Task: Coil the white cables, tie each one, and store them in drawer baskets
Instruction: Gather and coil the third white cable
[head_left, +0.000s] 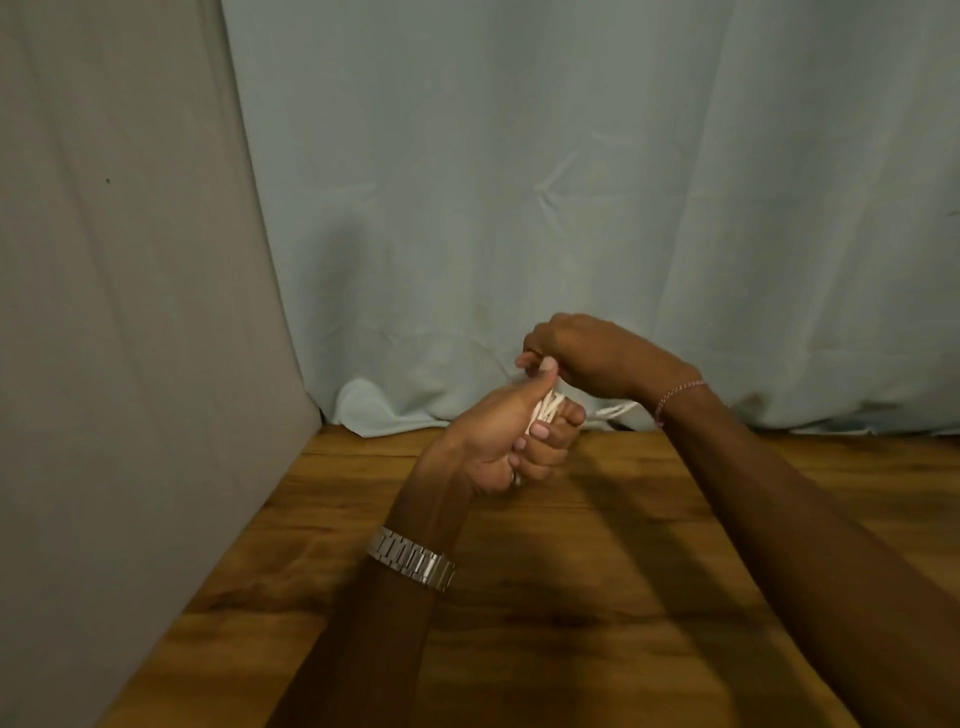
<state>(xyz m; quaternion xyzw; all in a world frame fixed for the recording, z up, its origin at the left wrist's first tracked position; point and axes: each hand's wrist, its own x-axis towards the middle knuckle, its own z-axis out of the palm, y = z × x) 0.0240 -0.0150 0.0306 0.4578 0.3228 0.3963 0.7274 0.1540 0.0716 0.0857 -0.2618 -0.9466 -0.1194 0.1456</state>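
A bundle of white cable (546, 410) is gripped in the left hand (506, 441), just right of the frame's centre, above the wooden worktop (571, 597). The right hand (582, 353) is closed over the bundle's top, fingers pinched on a strand; a loose loop trails right beneath its wrist. Most of the coil is hidden by the fingers. A metal watch (413, 560) and thin bracelet (675, 397) are worn. Pale blue cloth (571, 182) hangs behind, grey cloth (119, 312) at left.
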